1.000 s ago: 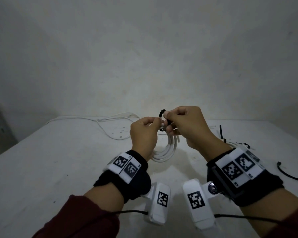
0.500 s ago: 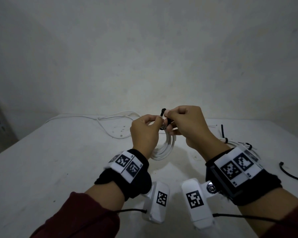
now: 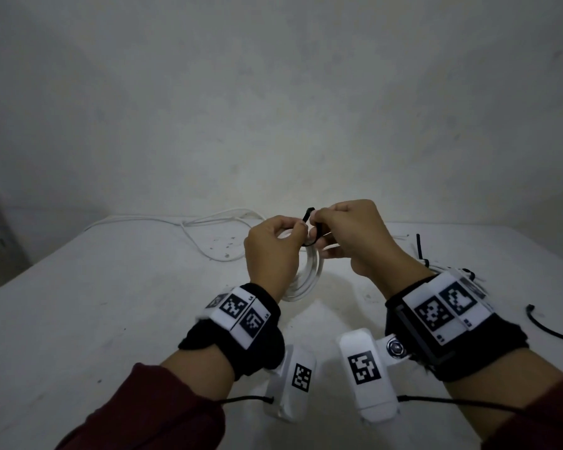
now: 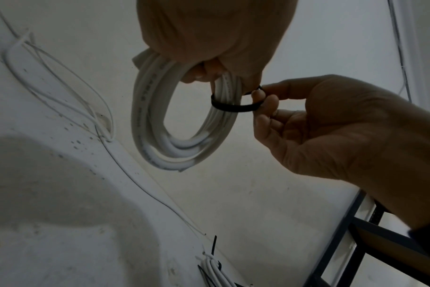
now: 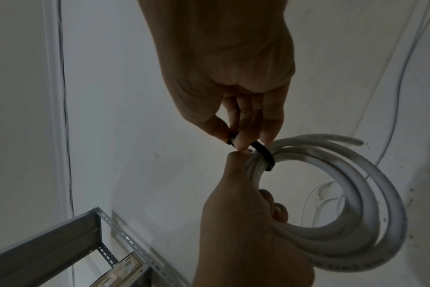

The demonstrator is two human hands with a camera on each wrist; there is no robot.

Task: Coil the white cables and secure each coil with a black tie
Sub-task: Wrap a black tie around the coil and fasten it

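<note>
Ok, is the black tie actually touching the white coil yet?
Touching. The left wrist view shows the black tie looped around the white coil, lying against its strands, while the right hand pinches the tie's ends.

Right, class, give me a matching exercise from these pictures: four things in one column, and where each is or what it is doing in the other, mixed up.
Things:
1. left hand
2. right hand
3. black tie
4. loose white cable

States:
A. lies on the table
B. pinches the tie's ends
C. grips the white coil
D. looped round the coil

Pairs: 1-C, 2-B, 3-D, 4-A
</note>
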